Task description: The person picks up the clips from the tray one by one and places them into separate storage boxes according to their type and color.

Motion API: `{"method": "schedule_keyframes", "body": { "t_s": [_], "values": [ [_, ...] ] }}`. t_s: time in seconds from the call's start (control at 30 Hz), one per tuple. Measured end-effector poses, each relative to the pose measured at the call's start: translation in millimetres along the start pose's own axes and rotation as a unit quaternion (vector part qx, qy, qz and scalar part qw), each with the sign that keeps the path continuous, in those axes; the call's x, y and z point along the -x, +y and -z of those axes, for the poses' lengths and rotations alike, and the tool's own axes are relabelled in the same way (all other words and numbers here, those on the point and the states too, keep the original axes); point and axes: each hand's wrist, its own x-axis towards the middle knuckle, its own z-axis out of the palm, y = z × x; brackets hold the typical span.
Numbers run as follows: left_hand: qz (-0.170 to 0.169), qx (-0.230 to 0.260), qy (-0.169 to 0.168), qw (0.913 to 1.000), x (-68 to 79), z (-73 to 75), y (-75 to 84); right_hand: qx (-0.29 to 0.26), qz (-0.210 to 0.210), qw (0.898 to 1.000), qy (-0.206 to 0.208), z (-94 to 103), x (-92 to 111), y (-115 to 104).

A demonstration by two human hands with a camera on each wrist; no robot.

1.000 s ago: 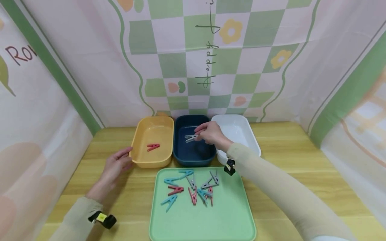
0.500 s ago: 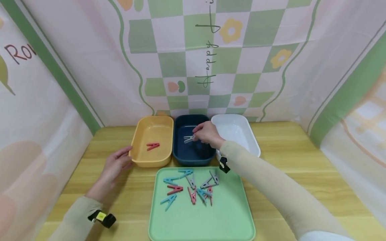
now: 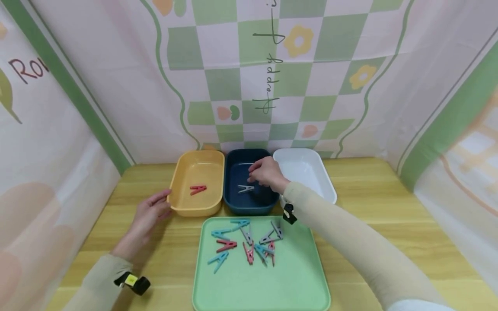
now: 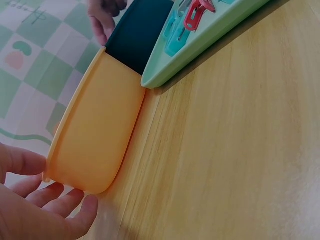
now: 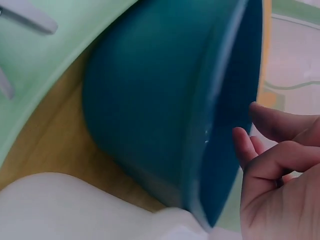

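Note:
My left hand [image 3: 149, 214] holds the near-left corner of the yellow bin [image 3: 198, 209], thumb at the rim and fingers along the outer wall. My right hand [image 3: 269, 173] hovers over the dark blue bin [image 3: 249, 210], holding nothing, thumb and fingertips apart in the right wrist view. Below its fingertips a grey clothespin [image 3: 246, 188] lies on the blue bin's floor. One red clothespin [image 3: 198, 189] lies inside the yellow bin. On the green tray [image 3: 260, 285] are several blue, red and grey clothespins, including a blue clothespin [image 3: 218, 260] and a red clothespin [image 3: 226, 245].
A white bin [image 3: 307, 170] stands to the right of the blue one, partly behind the right forearm. All three bins stand side by side behind the tray on the wooden table [image 3: 362, 185]. A patterned cloth [image 3: 221, 82] hangs close behind them.
The right hand had the grey clothespin between its fingers over the blue bin and has let it go. The clothespin dropped onto the bin's floor. The left hand stayed put.

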Motion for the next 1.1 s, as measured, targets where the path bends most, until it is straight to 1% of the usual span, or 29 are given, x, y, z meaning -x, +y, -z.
{"method": "schedule_keyframes", "body": {
  "t_s": [0.1,0.23,0.3,0.47,0.63,0.73,0.87,0.97,1.1],
  "values": [
    [-0.002,0.001,0.000,1.0000,0.4,0.4,-0.7,-0.014,0.004,1.000,0.004,4.2,8.9,-6.7],
    [-0.002,0.003,-0.001,1.0000,0.4,0.6,-1.6,-0.034,0.028,0.999,0.002,8.7,27.8,-9.0],
    [-0.003,0.004,-0.001,1.0000,0.4,1.1,-2.1,-0.037,0.042,0.998,0.001,10.7,38.0,-8.4],
    [-0.007,0.011,-0.006,0.9999,0.6,1.3,-2.2,-0.045,0.053,0.998,0.002,16.5,62.8,-6.7],
    [-0.012,0.014,-0.007,0.9998,-0.5,1.5,-3.2,-0.058,0.067,0.996,-0.014,20.4,85.8,3.3],
    [-0.012,0.010,-0.005,0.9999,-0.5,1.8,-3.6,-0.061,0.060,0.996,-0.024,23.0,98.3,10.6],
    [-0.013,0.007,-0.006,0.9999,0.3,1.8,-4.0,-0.076,0.028,0.996,-0.030,26.1,112.0,20.5],
    [-0.017,0.008,-0.009,0.9998,0.4,1.8,-4.1,-0.077,0.016,0.996,-0.029,28.3,120.0,28.3],
    [-0.018,0.010,-0.012,0.9997,-0.2,1.8,-3.4,-0.074,0.015,0.997,-0.027,30.9,129.7,38.6]
  ]
}}
